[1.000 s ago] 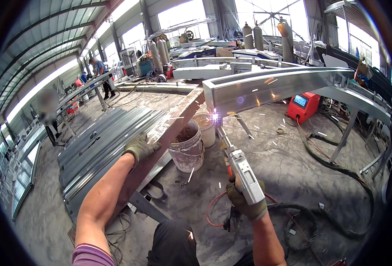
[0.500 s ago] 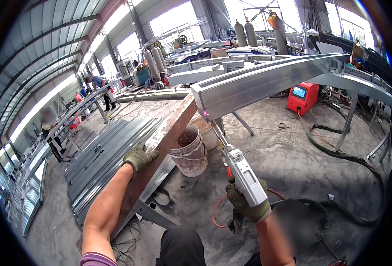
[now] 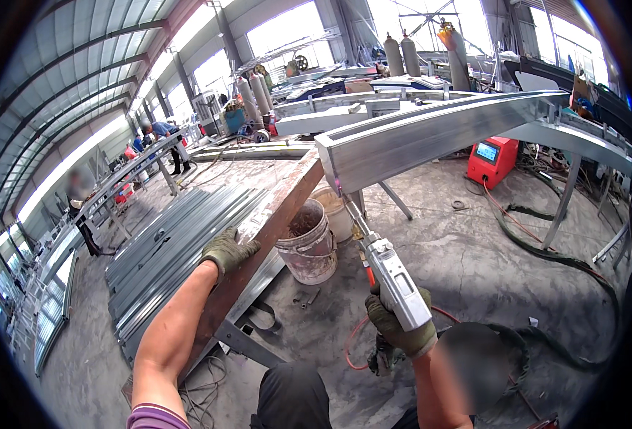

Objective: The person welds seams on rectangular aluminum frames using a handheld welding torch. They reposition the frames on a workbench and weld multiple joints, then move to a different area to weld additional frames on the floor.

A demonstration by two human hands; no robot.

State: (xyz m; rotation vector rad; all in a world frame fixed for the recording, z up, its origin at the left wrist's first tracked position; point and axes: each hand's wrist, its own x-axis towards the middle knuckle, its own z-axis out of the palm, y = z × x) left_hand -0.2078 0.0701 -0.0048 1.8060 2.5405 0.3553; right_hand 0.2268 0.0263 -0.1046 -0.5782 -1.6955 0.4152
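Metal workshop under a ribbed roof (image 3: pixel 80 53), gas cylinders (image 3: pixel 395 57) near tall windows (image 3: pixel 286 34), metal profiles (image 3: pixel 187 247) (long, grey) above bare floor (image 3: pixel 430 264).

Bright windows (image 3: pixel 287 36) at the back — ribbed roof (image 3: pixel 66 53) at left, stained grey floor (image 3: pixel 466 264) below

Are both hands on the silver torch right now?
No, only the right hand grips the silver torch, while the left hand rests on the brown beam.

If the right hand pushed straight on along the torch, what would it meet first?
Likely the lower end corner of the silver beam, met by the torch tip; whether they already touch is unclear.
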